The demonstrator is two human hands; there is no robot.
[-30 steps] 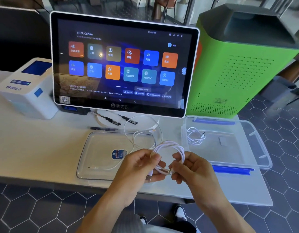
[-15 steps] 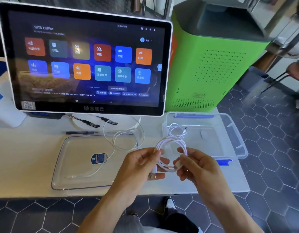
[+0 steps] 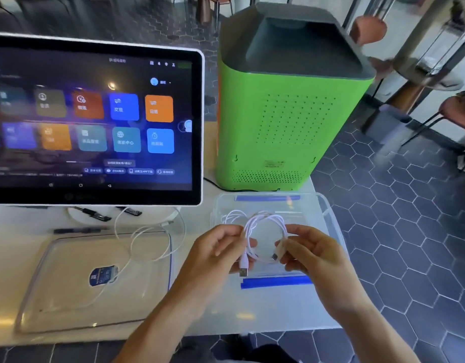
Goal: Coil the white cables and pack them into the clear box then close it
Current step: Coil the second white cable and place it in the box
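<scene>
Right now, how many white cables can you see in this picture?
3. One coiled cable held between the left hand and right hand; one inside the clear box, behind it; one loose cable on the lid. Others may be hidden.

White cables [image 3: 262, 224], blue-clasped clear box [image 3: 328, 213], green machine [image 3: 286, 127], seemingly hexagon-patterned floor [image 3: 399, 231]

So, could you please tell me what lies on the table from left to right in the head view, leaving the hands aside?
Clear lid with the blue sticker → loose white cable → coiled white cable held over the clear box.
</scene>
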